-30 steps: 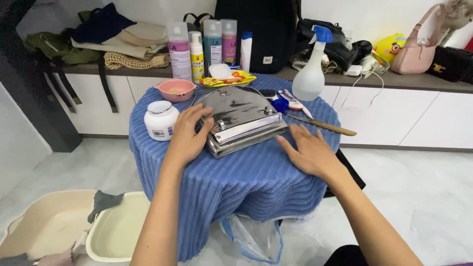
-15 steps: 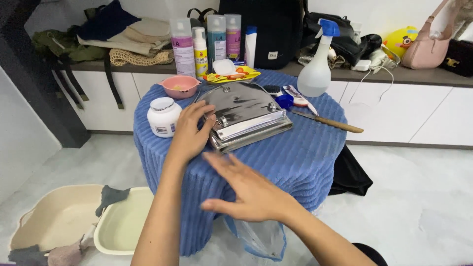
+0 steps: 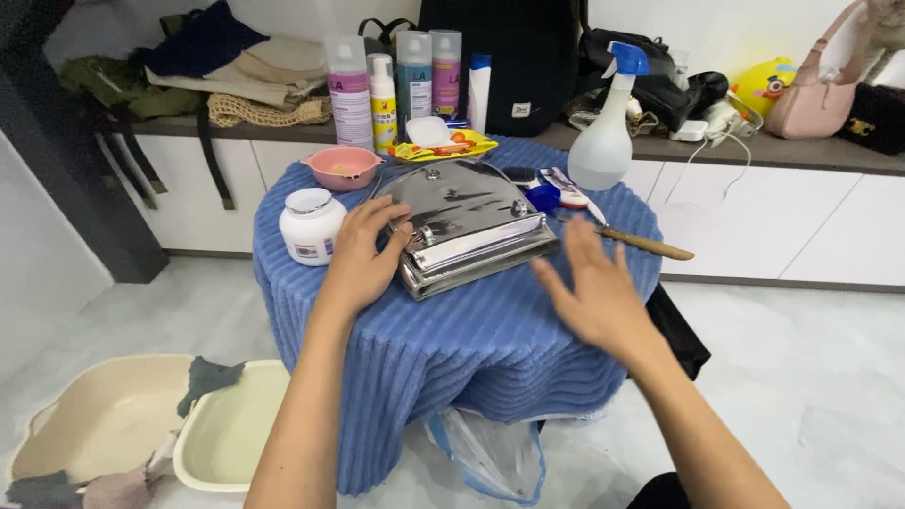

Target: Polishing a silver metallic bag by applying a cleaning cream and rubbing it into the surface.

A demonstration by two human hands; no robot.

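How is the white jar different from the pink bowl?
The white jar is tall and shut with a lid; the pink bowl is low, wide and open on top. The jar has a label; the bowl is plain. The jar stands nearer the left hand; the bowl sits farther back. Both are round and stand on the blue cloth.

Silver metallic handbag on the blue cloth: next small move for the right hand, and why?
Probably bring the right hand onto the near right edge of the silver metallic handbag. The left hand already rests on its left side; the right is open beside the bag, not touching.
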